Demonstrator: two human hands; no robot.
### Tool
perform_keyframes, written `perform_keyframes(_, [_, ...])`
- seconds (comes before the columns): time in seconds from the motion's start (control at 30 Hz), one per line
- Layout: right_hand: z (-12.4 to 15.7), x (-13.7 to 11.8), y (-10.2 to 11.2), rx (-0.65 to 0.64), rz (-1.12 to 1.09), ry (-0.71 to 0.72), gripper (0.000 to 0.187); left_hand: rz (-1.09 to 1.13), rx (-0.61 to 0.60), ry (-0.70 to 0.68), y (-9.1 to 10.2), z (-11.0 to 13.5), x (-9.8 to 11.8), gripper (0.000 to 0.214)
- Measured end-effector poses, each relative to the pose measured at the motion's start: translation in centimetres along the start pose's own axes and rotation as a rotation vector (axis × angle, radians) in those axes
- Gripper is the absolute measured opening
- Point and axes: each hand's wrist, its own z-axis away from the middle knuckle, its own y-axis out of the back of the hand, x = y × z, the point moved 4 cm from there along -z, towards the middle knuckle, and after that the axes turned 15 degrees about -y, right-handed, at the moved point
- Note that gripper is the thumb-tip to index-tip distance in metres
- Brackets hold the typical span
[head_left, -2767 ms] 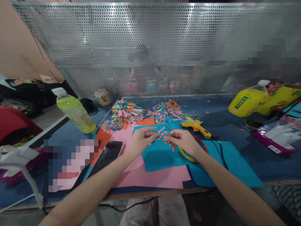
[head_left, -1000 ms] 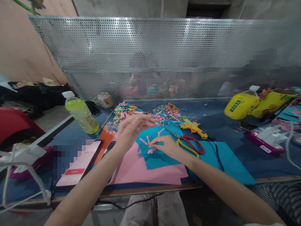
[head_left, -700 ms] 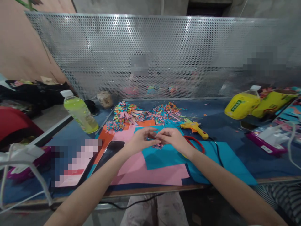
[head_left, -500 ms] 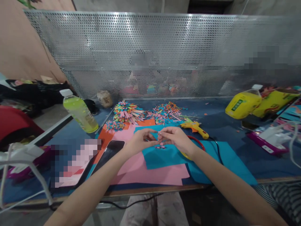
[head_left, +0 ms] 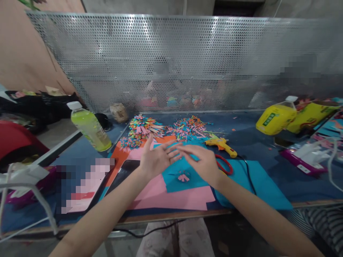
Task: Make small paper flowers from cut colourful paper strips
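My left hand (head_left: 158, 160) is open, palm turned up and thumb raised, with nothing visible in it. Its fingertips meet those of my right hand (head_left: 200, 162), whose fingers stretch to the left, slightly apart from the thumb, and show nothing held. Just below them, a small fringed paper piece with pink strips (head_left: 183, 177) lies on a blue paper sheet (head_left: 174, 186). Red-and-yellow-handled scissors (head_left: 226, 164) are partly hidden behind my right wrist. Beyond that hand rests a yellow glue gun (head_left: 223, 145) with a black cord.
Pink paper (head_left: 171, 201) and a dark phone (head_left: 122, 178) lie under and beside my left forearm. Farther back are a fringed paper pile (head_left: 146, 128) and loose paper strips (head_left: 190, 127). A green drink bottle (head_left: 91, 126) stands left; a yellow bottle (head_left: 276, 117) leans right. A perforated metal panel (head_left: 187, 46) closes the back.
My hands have come out of their pinch. The left has turned palm up and spread; the right has straightened its fingers. The small paper piece now shows lower down on the blue sheet.
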Motion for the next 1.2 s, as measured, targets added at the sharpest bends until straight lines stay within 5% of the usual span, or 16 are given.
perform_keyframes(0.17, [2.1,-2.3,-2.8,-0.135,0.476,0.557,0.031,0.102,-0.036,0.003,-0.3,0.6,0.0,0.079])
perform_keyframes(0.43, [3.5,-3.0,-2.7,-0.003,0.56,0.76,0.024,0.157,-0.072,-0.018,-0.9,0.8,-0.1,0.076])
perform_keyframes(0.53, [2.2,-1.7,-0.9,0.039,0.415,0.556,0.023,0.142,-0.065,-0.034,-1.1,1.0,0.1,0.074])
perform_keyframes(0.67, [-0.1,1.4,1.4,0.151,0.109,0.011,0.018,0.088,-0.044,-0.184,-0.9,0.9,0.9,0.079])
perform_keyframes(0.83, [0.0,2.6,-1.6,-0.224,-0.465,-0.483,0.025,-0.029,-0.102,-0.26,-1.1,0.8,0.9,0.084])
perform_keyframes(0.97, [0.5,2.2,-3.2,-0.418,-0.615,-0.635,0.023,-0.136,-0.149,-0.22,-1.2,0.8,0.7,0.084])
perform_keyframes(1.2, [-1.3,2.6,0.8,-0.075,-0.543,-0.571,0.022,-0.159,-0.184,-0.133,-1.0,0.5,0.4,0.08])
